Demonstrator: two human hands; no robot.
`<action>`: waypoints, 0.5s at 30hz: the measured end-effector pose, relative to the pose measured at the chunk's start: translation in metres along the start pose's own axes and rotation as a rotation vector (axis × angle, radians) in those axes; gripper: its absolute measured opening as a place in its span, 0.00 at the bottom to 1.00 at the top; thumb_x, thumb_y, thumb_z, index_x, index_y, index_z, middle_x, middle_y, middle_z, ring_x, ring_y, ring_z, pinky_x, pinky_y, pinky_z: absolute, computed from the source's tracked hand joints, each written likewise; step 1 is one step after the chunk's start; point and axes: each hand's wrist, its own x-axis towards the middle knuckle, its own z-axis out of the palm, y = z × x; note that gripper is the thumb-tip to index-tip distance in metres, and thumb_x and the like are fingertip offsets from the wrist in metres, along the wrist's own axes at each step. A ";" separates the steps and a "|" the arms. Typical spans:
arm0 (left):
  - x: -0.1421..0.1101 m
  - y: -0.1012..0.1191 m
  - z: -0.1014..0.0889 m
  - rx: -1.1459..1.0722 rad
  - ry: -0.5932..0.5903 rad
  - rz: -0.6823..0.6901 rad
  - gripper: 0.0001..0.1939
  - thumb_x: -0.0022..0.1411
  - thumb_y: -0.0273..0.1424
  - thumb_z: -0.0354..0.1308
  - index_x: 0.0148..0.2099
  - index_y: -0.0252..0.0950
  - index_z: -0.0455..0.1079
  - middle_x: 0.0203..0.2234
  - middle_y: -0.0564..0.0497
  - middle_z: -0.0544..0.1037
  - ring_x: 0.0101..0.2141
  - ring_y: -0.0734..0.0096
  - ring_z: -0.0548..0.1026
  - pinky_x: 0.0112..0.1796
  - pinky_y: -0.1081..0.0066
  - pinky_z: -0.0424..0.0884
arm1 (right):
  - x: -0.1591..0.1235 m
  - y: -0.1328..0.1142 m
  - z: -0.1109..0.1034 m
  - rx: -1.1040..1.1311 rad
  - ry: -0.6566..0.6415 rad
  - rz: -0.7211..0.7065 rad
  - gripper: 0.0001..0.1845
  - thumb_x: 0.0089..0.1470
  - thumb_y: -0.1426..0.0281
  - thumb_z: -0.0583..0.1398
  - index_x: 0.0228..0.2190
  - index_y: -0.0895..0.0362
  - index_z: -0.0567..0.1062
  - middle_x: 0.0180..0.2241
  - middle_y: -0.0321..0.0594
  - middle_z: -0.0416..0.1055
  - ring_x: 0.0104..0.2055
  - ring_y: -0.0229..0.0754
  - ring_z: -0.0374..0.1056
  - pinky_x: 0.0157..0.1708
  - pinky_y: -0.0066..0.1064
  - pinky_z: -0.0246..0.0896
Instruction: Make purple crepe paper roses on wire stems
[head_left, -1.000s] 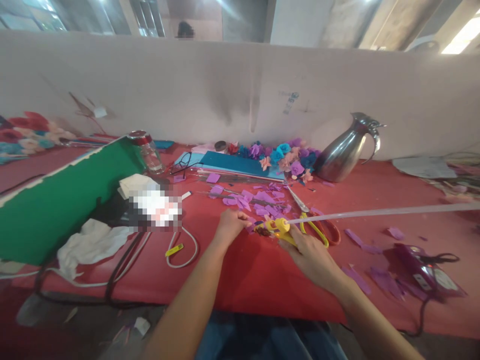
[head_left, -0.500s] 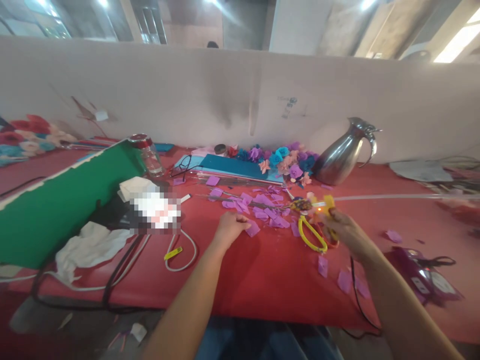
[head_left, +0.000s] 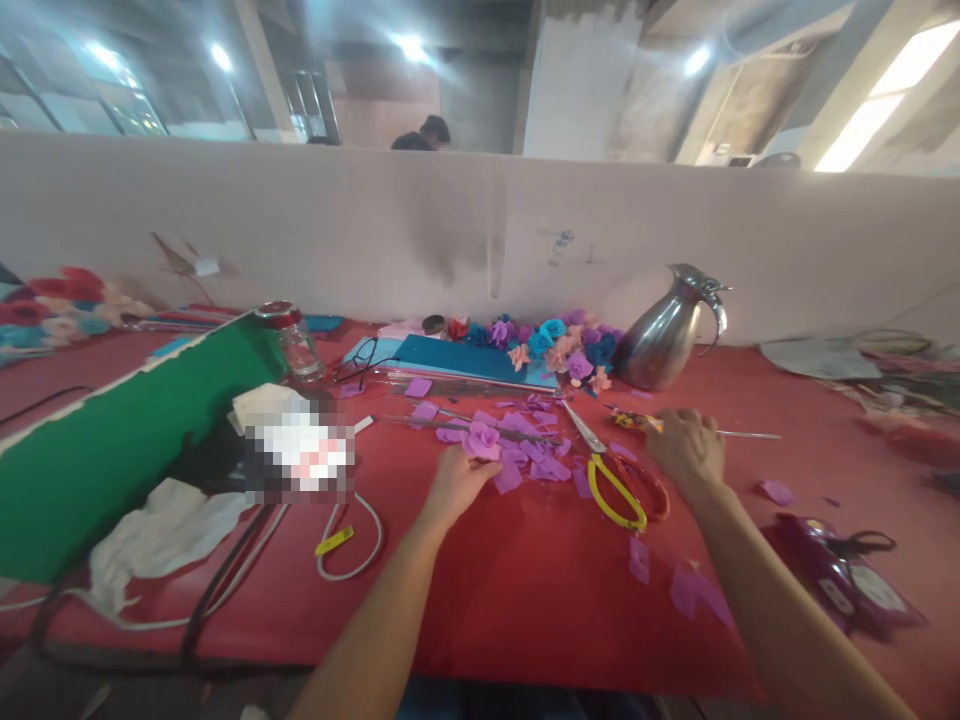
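A purple paper flower [head_left: 481, 440] rises from the closed fingers of my left hand [head_left: 457, 490], over loose purple paper pieces [head_left: 544, 462]. My right hand [head_left: 690, 455] is curled over a glue gun, whose body it mostly covers. Only the gun's yellow-orange front [head_left: 636, 423] shows on the left, and a clear glue stick [head_left: 750, 435] sticks out to the right. Between my hands lie scissors [head_left: 616, 490] with one yellow and one red handle, their blades pointing away from me.
Finished paper flowers [head_left: 570, 345] are heaped at the back by blue sheets [head_left: 457, 358] and a steel jug [head_left: 660, 330]. To the left are a green board [head_left: 135, 450], a glass jar [head_left: 296, 345] and cables [head_left: 225, 570]. A purple pouch [head_left: 840, 575] lies at right.
My right hand has moved the glue gun away from the scissors and turned it over to lie low at the table. The flower in my left hand now shows. The view has tilted up.
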 end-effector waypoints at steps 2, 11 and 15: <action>-0.001 -0.001 0.001 0.084 0.017 0.032 0.06 0.47 0.28 0.64 0.31 0.34 0.75 0.29 0.48 0.80 0.34 0.61 0.77 0.38 0.67 0.70 | -0.012 -0.044 0.009 0.042 -0.034 -0.095 0.12 0.53 0.69 0.56 0.37 0.57 0.77 0.39 0.48 0.76 0.44 0.48 0.70 0.44 0.39 0.60; -0.005 0.007 0.003 -0.003 0.037 0.038 0.05 0.48 0.29 0.61 0.30 0.35 0.69 0.26 0.54 0.73 0.27 0.71 0.69 0.30 0.73 0.64 | -0.033 -0.148 0.046 0.324 -0.466 -0.292 0.10 0.46 0.74 0.57 0.23 0.55 0.79 0.23 0.35 0.75 0.29 0.39 0.68 0.29 0.26 0.55; -0.007 0.006 0.001 -0.191 0.075 0.028 0.12 0.52 0.36 0.62 0.38 0.37 0.68 0.31 0.53 0.73 0.26 0.75 0.66 0.29 0.74 0.62 | -0.020 -0.136 0.045 0.552 -0.364 -0.102 0.10 0.47 0.68 0.58 0.24 0.56 0.79 0.20 0.33 0.71 0.25 0.37 0.64 0.27 0.27 0.53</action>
